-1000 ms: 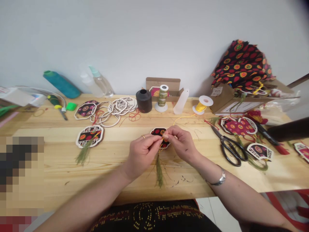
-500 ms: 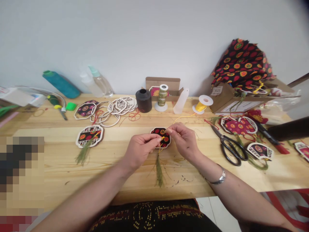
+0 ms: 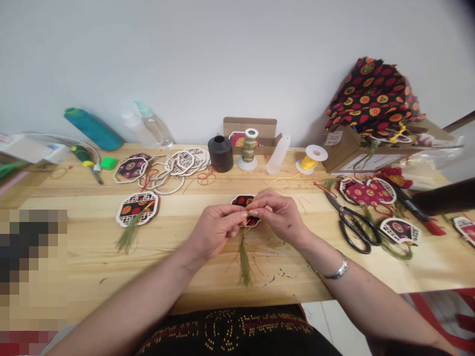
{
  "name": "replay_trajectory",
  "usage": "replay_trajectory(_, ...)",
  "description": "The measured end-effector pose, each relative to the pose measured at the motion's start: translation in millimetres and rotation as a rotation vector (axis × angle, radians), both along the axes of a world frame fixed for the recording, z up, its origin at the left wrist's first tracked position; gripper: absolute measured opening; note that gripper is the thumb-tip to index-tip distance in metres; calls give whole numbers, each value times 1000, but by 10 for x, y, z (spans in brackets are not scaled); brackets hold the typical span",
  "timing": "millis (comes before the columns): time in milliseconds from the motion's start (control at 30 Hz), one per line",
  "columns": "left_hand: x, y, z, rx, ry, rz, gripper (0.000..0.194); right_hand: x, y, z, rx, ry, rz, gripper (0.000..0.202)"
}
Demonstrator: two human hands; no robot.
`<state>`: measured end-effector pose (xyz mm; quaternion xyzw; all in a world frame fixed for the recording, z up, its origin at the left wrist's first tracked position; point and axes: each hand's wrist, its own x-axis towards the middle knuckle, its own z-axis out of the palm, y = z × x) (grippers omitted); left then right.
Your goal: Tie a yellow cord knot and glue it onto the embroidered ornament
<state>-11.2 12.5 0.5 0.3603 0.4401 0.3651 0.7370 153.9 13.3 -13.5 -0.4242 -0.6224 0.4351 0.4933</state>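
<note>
My left hand (image 3: 219, 226) and my right hand (image 3: 276, 212) meet fingertip to fingertip over a small ornament (image 3: 241, 200) with dark, red-dotted fabric and a pale rim. Both hands pinch yellow cord; its exact shape between the fingertips is hidden. From my right hand the yellow cord (image 3: 284, 178) runs back to a spool of yellow cord (image 3: 310, 159). An olive-green tassel (image 3: 244, 264) hangs from the ornament's near side by a thin yellow loop and lies on the table. My fingers cover part of the ornament.
Black-handled scissors (image 3: 356, 230) lie to the right, beside finished-looking fabric ornaments (image 3: 401, 231). Another tasselled ornament (image 3: 138, 209) rests at left. Behind stand a black thread cone (image 3: 220, 154), a green thread spool (image 3: 251, 150), a white bottle (image 3: 278, 154) and a cardboard box (image 3: 356, 153) with patterned fabric.
My right hand has moved left and slightly down, bringing its fingertips against those of my left hand. The bit of yellow cord seen between them before is now mostly covered.
</note>
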Motion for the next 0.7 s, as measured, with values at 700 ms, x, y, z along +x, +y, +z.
replay_trajectory(700,15,-24,0,85,125,18,12,-10,-45,64,421,-540,-94,16)
